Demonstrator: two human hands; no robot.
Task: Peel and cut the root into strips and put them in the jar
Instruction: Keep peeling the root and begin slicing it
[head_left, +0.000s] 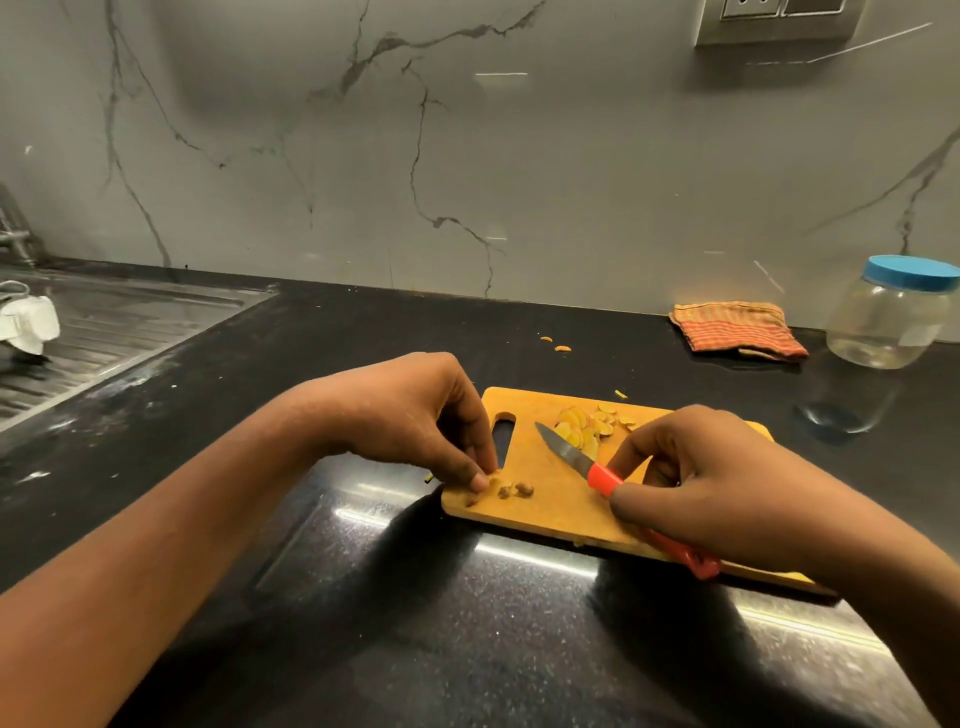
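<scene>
Left hand (415, 415), nearest, pinches what appears to be a peel scrap (493, 473) at the near corner of the cutting board (550, 514), presumably clearing waste, while the right hand (717, 483) grips the knife (587, 467) parked beside the root slices (587, 423); the jar (888, 322) stands lidded, well apart.

Black counter (363, 597) w/ folded orange striped cloth (737, 330) at back by marble wall (467, 156), steel drainboard (130, 322) far left w/ white crumpled item (28, 325) on it, socket plate (779, 21) top right.
</scene>
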